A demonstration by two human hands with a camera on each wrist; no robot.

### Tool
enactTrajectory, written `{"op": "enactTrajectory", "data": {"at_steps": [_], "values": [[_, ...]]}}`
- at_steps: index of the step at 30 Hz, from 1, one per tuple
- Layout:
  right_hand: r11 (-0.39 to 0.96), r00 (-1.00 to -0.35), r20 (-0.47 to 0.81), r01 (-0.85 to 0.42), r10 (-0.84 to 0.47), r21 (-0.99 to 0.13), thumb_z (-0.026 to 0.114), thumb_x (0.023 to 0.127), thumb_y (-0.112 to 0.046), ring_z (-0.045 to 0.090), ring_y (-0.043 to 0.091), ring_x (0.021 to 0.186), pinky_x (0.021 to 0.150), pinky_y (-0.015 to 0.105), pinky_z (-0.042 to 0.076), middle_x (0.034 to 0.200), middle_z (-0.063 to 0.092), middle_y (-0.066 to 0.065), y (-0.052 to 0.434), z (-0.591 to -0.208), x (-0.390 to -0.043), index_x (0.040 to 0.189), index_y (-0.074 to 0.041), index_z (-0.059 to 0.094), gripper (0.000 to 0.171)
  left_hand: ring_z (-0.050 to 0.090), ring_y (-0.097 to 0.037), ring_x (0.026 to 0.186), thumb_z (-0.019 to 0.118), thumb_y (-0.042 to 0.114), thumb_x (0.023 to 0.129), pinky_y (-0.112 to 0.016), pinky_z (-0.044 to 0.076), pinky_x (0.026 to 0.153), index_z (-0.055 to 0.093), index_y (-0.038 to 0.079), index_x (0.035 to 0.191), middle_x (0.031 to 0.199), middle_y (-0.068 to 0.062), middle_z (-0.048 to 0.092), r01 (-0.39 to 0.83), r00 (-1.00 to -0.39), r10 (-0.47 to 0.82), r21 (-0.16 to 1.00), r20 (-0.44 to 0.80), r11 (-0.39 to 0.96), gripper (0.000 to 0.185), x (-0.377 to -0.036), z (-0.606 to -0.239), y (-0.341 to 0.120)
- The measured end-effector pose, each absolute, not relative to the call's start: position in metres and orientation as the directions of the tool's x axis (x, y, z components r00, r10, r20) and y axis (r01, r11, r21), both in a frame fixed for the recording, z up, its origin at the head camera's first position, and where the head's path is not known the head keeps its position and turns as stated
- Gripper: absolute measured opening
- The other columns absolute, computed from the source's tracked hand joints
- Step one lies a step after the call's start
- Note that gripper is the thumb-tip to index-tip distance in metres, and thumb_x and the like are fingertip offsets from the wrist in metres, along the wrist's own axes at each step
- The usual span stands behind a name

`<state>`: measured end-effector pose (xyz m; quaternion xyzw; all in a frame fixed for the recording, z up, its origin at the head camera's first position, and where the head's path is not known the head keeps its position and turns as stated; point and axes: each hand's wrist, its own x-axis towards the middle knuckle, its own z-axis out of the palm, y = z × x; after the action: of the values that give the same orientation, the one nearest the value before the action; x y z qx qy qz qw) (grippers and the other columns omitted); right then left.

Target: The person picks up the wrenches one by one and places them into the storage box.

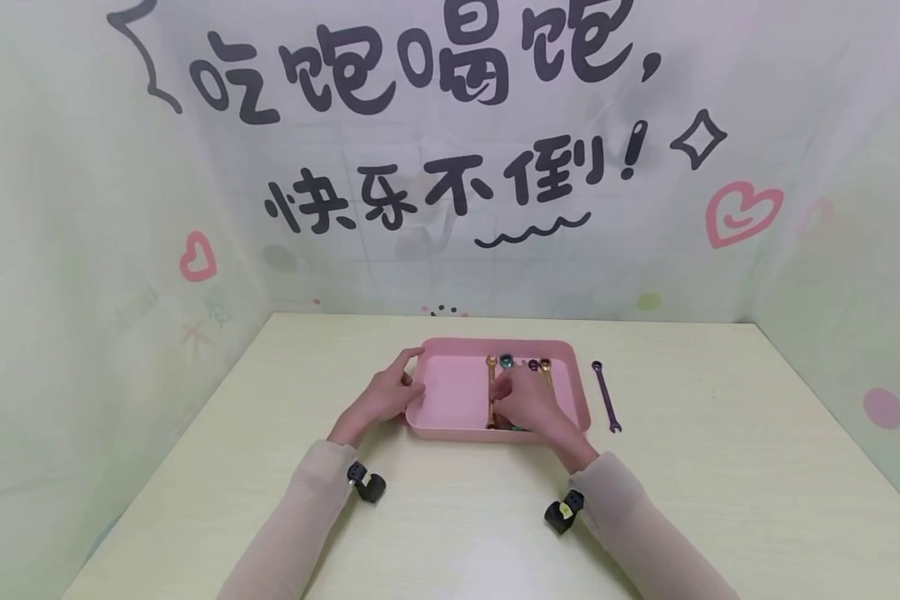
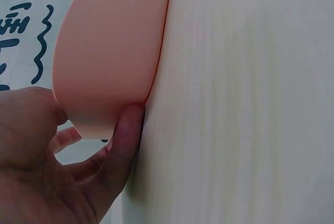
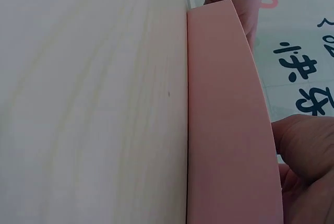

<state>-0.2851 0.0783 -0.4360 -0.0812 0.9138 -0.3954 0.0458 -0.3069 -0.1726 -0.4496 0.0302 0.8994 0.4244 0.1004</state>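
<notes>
A pink tray sits in the middle of the table, and its outer wall fills the left wrist view. My left hand grips its left rim, thumb against the wall near the table. Several wrenches lie side by side in the tray's right half: a gold wrench, then a teal, a purple and another gold head. My right hand reaches into the tray over their shafts, fingers curled down. Its grip is hidden. In the right wrist view it shows above the tray wall.
One purple wrench lies on the pale wooden table, just right of the tray. Printed cloth walls close in the back and both sides. Small black wrist cameras sit on both sleeves.
</notes>
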Motion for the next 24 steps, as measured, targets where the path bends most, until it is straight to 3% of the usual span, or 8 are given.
{"op": "enactTrajectory", "data": {"at_steps": [3,12,17,24], "values": [[0.688,-0.980,-0.012,-0.132,-0.200,-0.714,0.070,0.083,0.003,0.064,0.016,0.072,0.060,0.025,0.051,0.087,0.071,0.006,0.078,-0.438,-0.284,0.101,-0.004,0.075,0.021,0.063,-0.020,0.072,0.058,0.018,0.103,-0.027,0.053,0.059,0.027,0.027,0.163,0.103,-0.014,0.060,-0.032,-0.978,0.138,0.766,-0.157,0.643,0.068,-0.307,-0.450,-0.173],[0.622,-0.974,-0.008,-0.138,-0.226,-0.770,0.069,0.095,-0.013,0.062,0.017,0.063,0.053,0.025,0.048,0.089,0.070,0.008,0.088,-0.430,-0.284,0.109,-0.003,0.075,0.017,0.062,-0.020,0.071,0.058,0.018,0.103,-0.027,0.053,0.058,0.028,0.027,0.163,0.102,-0.014,0.059,-0.032,-0.977,0.142,0.771,-0.157,0.635,0.068,-0.307,-0.449,-0.173],[0.596,-0.984,0.053,-0.145,-0.169,-0.790,0.068,0.097,-0.015,0.066,0.021,0.069,0.059,0.028,0.052,0.095,0.074,0.012,0.108,-0.421,-0.294,0.107,-0.003,0.077,0.018,0.063,-0.020,0.071,0.058,0.017,0.102,-0.027,0.054,0.058,0.028,0.026,0.163,0.101,-0.013,0.060,-0.027,-0.977,0.145,0.771,-0.154,0.636,0.069,-0.307,-0.449,-0.173],[0.565,-0.988,-0.016,-0.073,-0.151,-0.822,0.062,0.102,-0.018,0.070,0.027,0.081,0.068,0.033,0.060,0.112,0.072,0.025,0.146,-0.405,-0.307,0.122,0.002,0.070,0.030,0.063,-0.020,0.071,0.058,0.017,0.102,-0.027,0.054,0.058,0.027,0.026,0.163,0.102,-0.014,0.060,-0.028,-0.978,0.143,0.771,-0.154,0.637,0.069,-0.308,-0.449,-0.173]]}}
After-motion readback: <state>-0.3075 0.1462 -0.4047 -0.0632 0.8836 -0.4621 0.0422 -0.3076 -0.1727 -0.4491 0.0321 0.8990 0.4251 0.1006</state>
